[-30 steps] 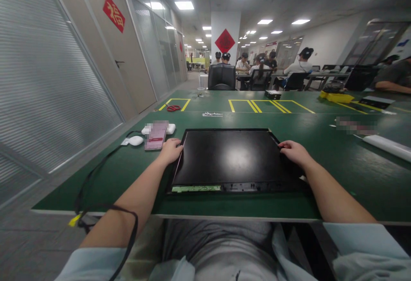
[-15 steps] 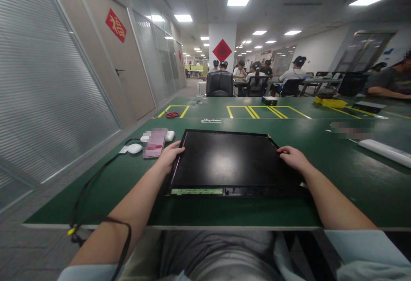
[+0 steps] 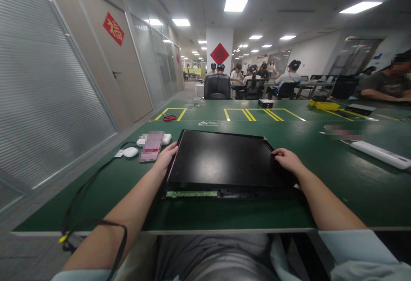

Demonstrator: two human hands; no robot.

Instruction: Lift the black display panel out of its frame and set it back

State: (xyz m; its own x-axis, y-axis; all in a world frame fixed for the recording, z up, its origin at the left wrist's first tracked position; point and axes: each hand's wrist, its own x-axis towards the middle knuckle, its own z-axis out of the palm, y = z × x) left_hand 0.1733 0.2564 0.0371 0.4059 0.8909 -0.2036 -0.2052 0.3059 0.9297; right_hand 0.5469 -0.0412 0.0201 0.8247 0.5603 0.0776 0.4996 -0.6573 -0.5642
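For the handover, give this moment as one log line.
left grip: on left edge of screen | right grip: on its right edge | phone: left of screen | red scissors: farther back

I can read one character — 福, gold on a red diamond (image 3: pixel 110 39) on the door (image 3: pixel 126 94); the pillar's (image 3: pixel 227 37) second diamond (image 3: pixel 220 54) — illegible.
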